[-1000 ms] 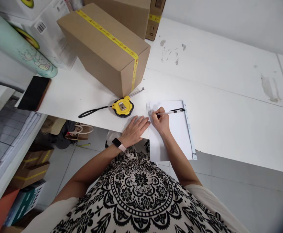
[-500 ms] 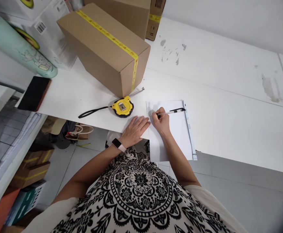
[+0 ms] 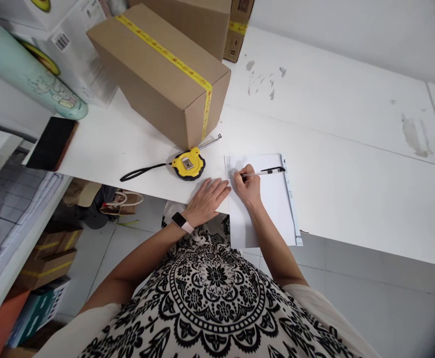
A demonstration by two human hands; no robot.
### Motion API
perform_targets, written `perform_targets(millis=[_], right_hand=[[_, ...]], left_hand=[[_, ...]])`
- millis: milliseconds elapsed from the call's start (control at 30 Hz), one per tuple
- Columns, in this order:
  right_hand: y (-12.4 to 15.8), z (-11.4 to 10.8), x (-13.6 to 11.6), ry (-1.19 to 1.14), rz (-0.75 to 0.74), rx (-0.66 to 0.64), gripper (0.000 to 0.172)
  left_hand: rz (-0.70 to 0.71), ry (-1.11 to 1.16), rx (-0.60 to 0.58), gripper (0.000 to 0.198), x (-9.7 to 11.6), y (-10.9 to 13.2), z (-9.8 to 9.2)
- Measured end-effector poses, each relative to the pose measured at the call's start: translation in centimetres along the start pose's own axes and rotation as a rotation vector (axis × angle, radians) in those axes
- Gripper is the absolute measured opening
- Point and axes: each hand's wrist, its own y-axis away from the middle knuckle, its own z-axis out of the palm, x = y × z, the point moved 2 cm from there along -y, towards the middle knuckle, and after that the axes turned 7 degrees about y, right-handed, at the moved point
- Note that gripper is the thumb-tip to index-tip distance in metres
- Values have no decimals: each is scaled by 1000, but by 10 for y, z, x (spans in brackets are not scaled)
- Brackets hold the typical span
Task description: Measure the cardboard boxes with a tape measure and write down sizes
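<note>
My right hand [image 3: 248,185] grips a pen [image 3: 268,172] with a pale barrel and a black clip, its tip end at the left part of a white paper sheet [image 3: 273,209]. Rows of small marks run along the sheet's upper left edge. Flat on the desk edge, just left of the paper, lies my left hand [image 3: 208,200] with its fingers stretched out; it wears a watch on the wrist. Above it rests a yellow and black tape measure [image 3: 188,164] with a black wrist strap and a short length of blade out, close to a taped cardboard box [image 3: 158,69].
More cardboard boxes [image 3: 198,22] stand behind at the back. A mint-green bottle [image 3: 34,74] and a dark phone [image 3: 53,144] are at the left of the white desk [image 3: 344,164]. Below, several boxes [image 3: 49,266] and bags [image 3: 122,203] lie in the space under the desk.
</note>
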Motion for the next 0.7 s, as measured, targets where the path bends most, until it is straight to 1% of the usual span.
perform_targets(millis=[267,467,700], right_hand=[[0,0,0,0,8,6,20],[1,-2,-3,-13,21,48,20],[0,0,-1,-9,14,28,21]], left_hand=[[1,15,7,76,0,1,-1],[0,17,-6,76,0,0,-2],[-3,10,9,75,0,1,0]])
